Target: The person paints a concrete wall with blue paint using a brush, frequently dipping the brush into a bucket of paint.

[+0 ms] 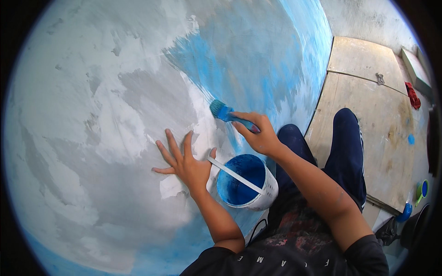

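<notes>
**Blue paint going onto a patchy grey wall**

Nearest, between the two forearms, sits the round white plastic paint bucket (pixel 251 186), its inside coated in bright blue paint and a flat white handle strap lying across its mouth. It stands close against the wall, in front of the person's dark blue trouser legs.

The left hand (pixel 184 161) lies open, fingers spread, flat on the rough grey-and-white plastered wall (pixel 92 115), just left of the bucket, bracing the body. The right hand (pixel 258 133) is closed around the handle of a flat blue-bristled paintbrush (pixel 223 112), whose bristles touch the wall at the near edge of the painted area.

The work looks to be mid-coat: blue covers the far right stretch of wall in streaky, feathered strokes, while the left and near parts are bare, mottled plaster with smooth white filler patches. Judging from that, the brush would need steady strokes leftward, with a reload from the bucket.

Farther right lie pale plywood floor boards (pixel 363 92), paint-spotted, with a crumpled red cloth (pixel 413 95) at the far edge.
</notes>
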A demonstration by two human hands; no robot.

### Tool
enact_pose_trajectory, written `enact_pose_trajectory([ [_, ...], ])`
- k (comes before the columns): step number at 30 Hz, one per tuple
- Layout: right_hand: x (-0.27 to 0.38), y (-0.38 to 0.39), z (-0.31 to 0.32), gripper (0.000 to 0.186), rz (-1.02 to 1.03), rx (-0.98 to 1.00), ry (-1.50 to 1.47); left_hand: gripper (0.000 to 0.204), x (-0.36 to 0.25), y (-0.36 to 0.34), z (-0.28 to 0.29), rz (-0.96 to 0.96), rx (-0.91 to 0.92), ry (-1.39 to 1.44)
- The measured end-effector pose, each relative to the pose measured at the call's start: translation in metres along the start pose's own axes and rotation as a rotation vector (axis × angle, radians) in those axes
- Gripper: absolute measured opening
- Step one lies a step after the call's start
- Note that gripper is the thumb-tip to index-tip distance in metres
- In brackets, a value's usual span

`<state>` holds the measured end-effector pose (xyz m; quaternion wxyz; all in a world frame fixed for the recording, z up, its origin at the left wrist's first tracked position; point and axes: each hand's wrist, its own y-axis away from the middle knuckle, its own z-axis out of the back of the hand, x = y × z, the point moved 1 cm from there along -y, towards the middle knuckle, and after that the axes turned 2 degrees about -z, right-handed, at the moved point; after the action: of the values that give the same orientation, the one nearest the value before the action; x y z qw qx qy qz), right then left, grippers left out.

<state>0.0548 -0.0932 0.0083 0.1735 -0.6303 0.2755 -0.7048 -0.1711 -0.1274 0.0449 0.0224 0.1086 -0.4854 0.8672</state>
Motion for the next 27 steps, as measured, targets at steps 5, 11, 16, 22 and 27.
enact_pose_trajectory([
  [5, -0.091, 0.035, 0.008, 0.029, -0.267, 0.063, -0.182, 0.078, -0.002, -0.001, 0.000, -0.006, -0.003, 0.021],
  [11, -0.059, 0.005, 0.009, 0.030, -0.433, 0.168, 0.073, 0.081, 0.002, 0.001, 0.001, -0.007, -0.013, -0.032],
  [16, -0.005, -0.024, 0.002, 0.028, -0.233, -0.118, -0.421, 0.076, 0.002, 0.001, -0.008, -0.032, -0.060, -0.017],
  [22, -0.109, 0.054, -0.008, 0.024, -0.417, -0.209, -0.448, 0.075, 0.001, -0.001, -0.009, -0.061, -0.076, 0.011],
  [27, -0.125, 0.043, 0.011, 0.027, -0.544, -0.134, -0.080, 0.077, 0.001, -0.002, -0.007, -0.042, -0.055, -0.030],
])
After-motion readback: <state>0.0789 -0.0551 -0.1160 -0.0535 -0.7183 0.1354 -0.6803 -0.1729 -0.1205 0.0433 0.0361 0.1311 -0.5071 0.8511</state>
